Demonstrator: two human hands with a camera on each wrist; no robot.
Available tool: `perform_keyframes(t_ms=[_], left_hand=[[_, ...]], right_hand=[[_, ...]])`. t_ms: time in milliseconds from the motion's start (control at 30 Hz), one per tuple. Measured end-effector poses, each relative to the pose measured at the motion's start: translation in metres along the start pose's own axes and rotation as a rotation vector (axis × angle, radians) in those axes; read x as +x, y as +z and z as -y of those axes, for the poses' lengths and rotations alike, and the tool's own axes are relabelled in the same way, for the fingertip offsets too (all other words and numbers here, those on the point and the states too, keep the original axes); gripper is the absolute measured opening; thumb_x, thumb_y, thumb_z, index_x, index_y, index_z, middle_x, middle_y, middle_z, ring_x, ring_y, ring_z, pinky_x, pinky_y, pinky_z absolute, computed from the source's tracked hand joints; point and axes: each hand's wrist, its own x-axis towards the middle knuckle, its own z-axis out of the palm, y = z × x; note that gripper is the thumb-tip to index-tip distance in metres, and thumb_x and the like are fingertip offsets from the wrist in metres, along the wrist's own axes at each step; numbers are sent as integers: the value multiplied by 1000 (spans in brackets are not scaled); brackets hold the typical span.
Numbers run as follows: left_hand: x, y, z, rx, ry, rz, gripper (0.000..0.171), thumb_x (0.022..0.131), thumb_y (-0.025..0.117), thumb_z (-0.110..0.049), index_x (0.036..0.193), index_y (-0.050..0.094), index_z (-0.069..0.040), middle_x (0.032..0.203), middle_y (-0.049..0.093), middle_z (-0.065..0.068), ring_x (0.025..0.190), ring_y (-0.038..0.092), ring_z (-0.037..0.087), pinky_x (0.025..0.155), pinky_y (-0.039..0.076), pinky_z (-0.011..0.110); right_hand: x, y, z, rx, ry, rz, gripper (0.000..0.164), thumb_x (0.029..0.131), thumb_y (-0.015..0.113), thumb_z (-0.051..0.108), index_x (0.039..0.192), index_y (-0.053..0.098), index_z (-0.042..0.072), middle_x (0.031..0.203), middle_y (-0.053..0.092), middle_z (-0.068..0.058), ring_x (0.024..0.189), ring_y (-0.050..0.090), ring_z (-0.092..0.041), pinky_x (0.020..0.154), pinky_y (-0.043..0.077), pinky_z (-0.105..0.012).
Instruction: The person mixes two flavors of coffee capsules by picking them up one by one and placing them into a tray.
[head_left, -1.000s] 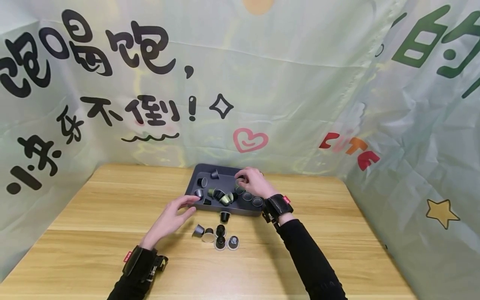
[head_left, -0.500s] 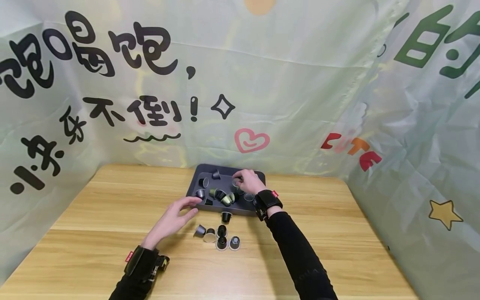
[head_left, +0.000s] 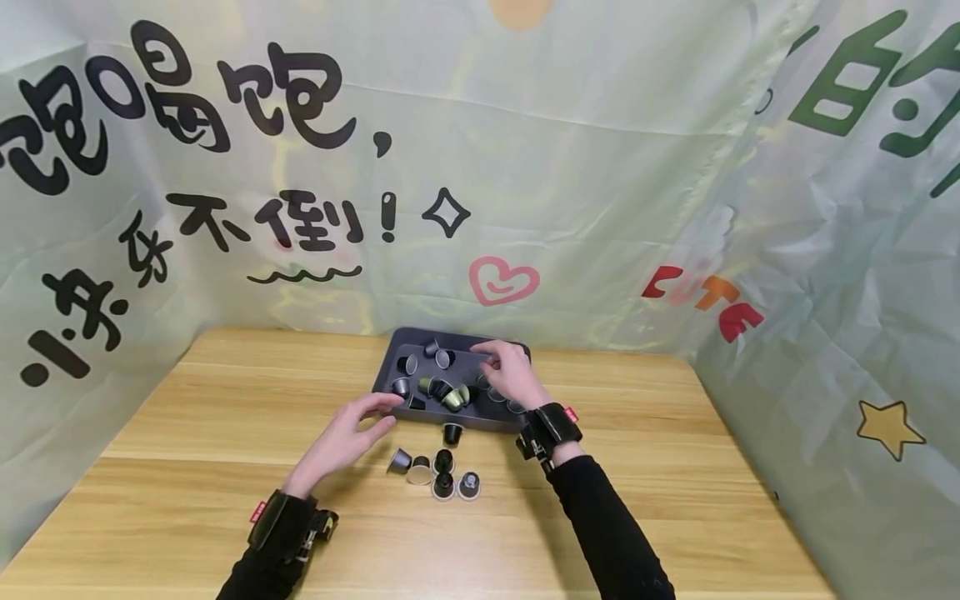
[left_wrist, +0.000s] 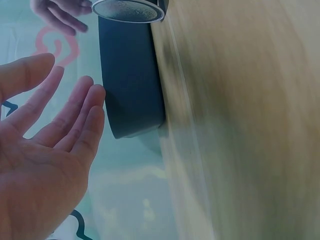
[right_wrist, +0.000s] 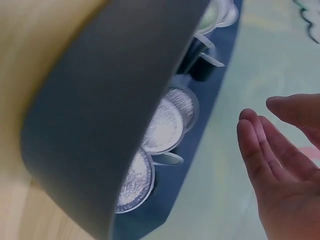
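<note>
on the wooden table in the head view, a dark tray holds a scatter of coffee pods, some tipped on their sides, several with round lids turned up near the right end, while a small group of loose pods sits just in front of it. the right hand hangs over the tray's right part with nothing seen in its grasp; the left hand is relaxed near the front left corner, also holding nothing. from the left wrist, the left fingers stretch out beside the tray wall, and i cannot tell whether they touch it; one pod shows at the top edge. from the right wrist, the right fingers are nearly straight and apart from the silver lids lined up inside the tray. the step in hand seems to be arranging pods within the tray, between one pod and another. the next move probably calls for lowering the right fingertips and pinching a single rim without nudging its close neighbours.
</note>
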Motion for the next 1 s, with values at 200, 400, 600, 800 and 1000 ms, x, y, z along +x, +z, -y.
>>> perform_keyframes(t_ms=[200,400,600,800,1000], left_hand=[[0,-1,-2,3,-5,27,34,95,63,-5,129,61,1,128,67,21,119,63,40,109,47,59],[-1,-4,-3,27,-7,83,34,96,63,-8,130,62,-3,130,67,19,123,61,40,109,46,60],[-2,-4,-4,26,6,152,34,97,63,-14,130,62,-5,132,66,16,126,59,40,111,44,61],[-4,-5,-3,-10,18,262,37,99,63,-20,132,60,-3,133,65,17,127,58,41,111,43,63],[-5,-7,-2,-45,-14,342,44,97,66,-28,132,59,-3,135,64,19,129,56,42,111,42,64]], right_hand=[[-28,-9,4,108,-31,-99,31,90,62,-5,119,72,3,115,72,-17,85,71,-23,77,60,-31],[-56,-14,5,172,-81,-170,30,88,66,-8,116,71,-2,113,72,-21,85,71,-27,77,62,-35],[-76,-13,1,195,-102,-206,30,86,68,-7,115,71,-2,111,74,-18,86,72,-27,80,62,-35],[-89,-8,-6,232,-100,-217,32,87,69,-7,118,71,-1,114,73,-19,88,71,-28,82,62,-39],[-92,-8,-5,243,-88,-200,32,87,70,-3,119,71,2,113,73,-18,90,71,-26,85,61,-34]])
